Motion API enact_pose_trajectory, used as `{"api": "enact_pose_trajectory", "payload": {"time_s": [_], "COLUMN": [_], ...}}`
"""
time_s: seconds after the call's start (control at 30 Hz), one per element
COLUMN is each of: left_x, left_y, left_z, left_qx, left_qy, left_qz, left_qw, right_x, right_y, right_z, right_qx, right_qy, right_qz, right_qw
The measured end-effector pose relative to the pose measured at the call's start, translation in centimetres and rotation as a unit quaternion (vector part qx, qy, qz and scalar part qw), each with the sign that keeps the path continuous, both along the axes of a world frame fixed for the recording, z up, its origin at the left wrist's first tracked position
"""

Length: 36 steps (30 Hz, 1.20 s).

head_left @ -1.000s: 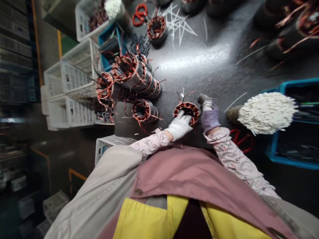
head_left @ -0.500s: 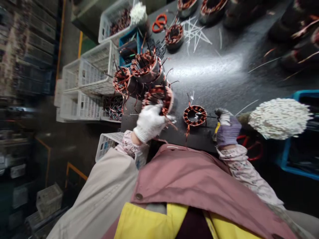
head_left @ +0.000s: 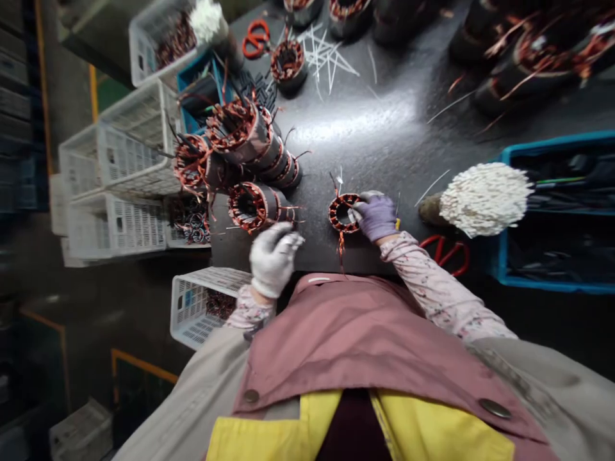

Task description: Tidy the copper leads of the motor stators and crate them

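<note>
My right hand point(head_left: 378, 216), in a purple glove, has its fingers closed over the right rim of a small copper-wound stator point(head_left: 332, 218) standing on the dark table. Wire ends stick out from the stator's top and bottom. A small yellow piece point(head_left: 398, 223) shows beside that hand; whether it is held I cannot tell. My left hand point(head_left: 273, 257), in a white glove, is near the table's front edge, fingers bent with a gap between them and nothing visible inside. Just above it a larger stator point(head_left: 248, 206) lies on its side, next to a stack of stators point(head_left: 262, 137).
White crates point(head_left: 132, 221) line the left side. Red-handled scissors point(head_left: 256, 38) and white strips point(head_left: 331, 54) lie at the back. On the right are a bundle of white sticks point(head_left: 485, 198), a blue bin point(head_left: 502, 250) and a red-handled tool point(head_left: 446, 253). More stators point(head_left: 548, 51) stand back right.
My left hand has let go of the larger stator, now lying beside the stack, and drawn back. My right hand has moved left onto the small stator. The view has shifted right.
</note>
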State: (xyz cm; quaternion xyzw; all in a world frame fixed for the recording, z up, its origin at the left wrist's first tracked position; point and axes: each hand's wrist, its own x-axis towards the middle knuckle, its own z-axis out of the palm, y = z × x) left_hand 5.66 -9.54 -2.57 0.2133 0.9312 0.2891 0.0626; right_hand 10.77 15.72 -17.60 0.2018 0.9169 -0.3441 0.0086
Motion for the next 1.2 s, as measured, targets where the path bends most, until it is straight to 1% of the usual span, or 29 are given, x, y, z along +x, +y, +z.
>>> {"api": "enact_pose_trajectory", "payload": {"time_s": [0.03, 0.07, 0.1, 0.13, 0.2, 0.27, 0.33, 0.43, 0.5, 0.6, 0.67, 0.73, 0.77, 0.8, 0.83, 0.9, 0.97, 1.0, 1.03, 1.07, 1.1, 1.13, 1.17, 1.2], "left_x": [0.7, 1.0, 0.9, 0.6, -0.6, -2.0, -3.2, -4.2, -4.5, -4.4, -4.3, -4.3, -4.4, -4.6, -4.7, -4.7, -4.4, -4.2, -3.9, -3.7, -3.5, -3.3, -3.2, -3.1], "left_y": [1.6, 3.5, 5.6, 7.7, 11.5, 14.1, 15.4, 15.9, 16.2, 17.1, 18.1, 19.1, 19.6, 19.9, 20.0, 19.6, 18.2, 17.2, 16.1, 15.0, 14.0, 13.2, 12.6, 12.3], "left_z": [-0.7, -1.5, -2.4, -3.4, -5.1, -6.5, -7.4, -8.1, -8.1, -7.5, -7.2, -7.1, -7.2, -7.3, -7.4, -7.5, -7.1, -6.9, -6.6, -6.3, -6.2, -6.2, -6.4, -6.7], "left_qx": [-0.007, -0.035, -0.078, -0.125, -0.218, -0.298, -0.357, -0.394, -0.403, -0.436, -0.468, -0.492, -0.491, -0.472, -0.434, -0.334, -0.215, -0.165, -0.127, -0.1, -0.095, -0.118, -0.155, -0.196], "left_qy": [-0.023, -0.043, -0.06, -0.083, -0.11, -0.108, -0.079, -0.053, -0.056, -0.057, -0.066, -0.085, -0.102, -0.137, -0.183, -0.278, -0.362, -0.381, -0.382, -0.371, -0.351, -0.323, -0.292, -0.268], "left_qz": [-0.042, -0.085, -0.115, -0.138, -0.167, -0.213, -0.267, -0.324, -0.349, -0.383, -0.377, -0.335, -0.306, -0.276, -0.247, -0.204, -0.17, -0.142, -0.106, -0.072, -0.055, -0.065, -0.095, -0.138], "left_qw": [0.999, 0.995, 0.989, 0.979, 0.955, 0.924, 0.892, 0.858, 0.844, 0.812, 0.796, 0.799, 0.809, 0.826, 0.847, 0.877, 0.891, 0.898, 0.909, 0.92, 0.93, 0.937, 0.939, 0.933], "right_x": [-0.5, -0.9, -0.9, -0.7, 0.2, 1.4, 2.1, 2.2, 2.1, 2.6, 3.1, 3.3, 3.2, 3.1, 2.9, 2.4, 2.0, 1.9, 1.9, 2.1, 2.3, 2.5, 2.8, 3.0], "right_y": [0.1, 0.4, 0.7, 1.1, 1.6, 1.7, 1.2, 0.1, -0.3, -0.3, -0.1, 0.0, 0.0, -0.1, -0.1, -0.3, -0.5, -0.5, -0.5, -0.5, -0.4, -0.3, -0.2, -0.1], "right_z": [-0.4, -0.7, -1.0, -1.0, -0.9, -0.4, -0.1, 0.0, 0.0, 0.1, 0.5, 0.9, 1.1, 1.2, 1.3, 1.3, 1.0, 0.8, 0.5, 0.2, -0.1, -0.4, -0.7, -0.9], "right_qx": [-0.04, -0.081, -0.112, -0.125, -0.096, -0.046, -0.026, -0.029, -0.028, -0.012, 0.008, 0.024, 0.028, 0.028, 0.025, 0.009, -0.015, -0.023, -0.026, -0.023, -0.016, -0.006, 0.004, 0.013], "right_qy": [0.005, 0.017, 0.035, 0.056, 0.081, 0.061, 0.012, -0.038, -0.05, -0.057, -0.067, -0.083, -0.091, -0.098, -0.103, -0.116, -0.136, -0.135, -0.124, -0.103, -0.077, -0.054, -0.042, -0.042], "right_qz": [-0.022, -0.049, -0.076, -0.096, -0.101, -0.071, -0.032, 0.005, 0.022, 0.07, 0.108, 0.131, 0.136, 0.138, 0.137, 0.116, 0.075, 0.064, 0.064, 0.077, 0.097, 0.119, 0.134, 0.144], "right_qw": [0.999, 0.995, 0.99, 0.986, 0.987, 0.995, 0.999, 0.999, 0.998, 0.996, 0.992, 0.988, 0.986, 0.985, 0.985, 0.986, 0.988, 0.988, 0.99, 0.991, 0.992, 0.991, 0.99, 0.989]}}
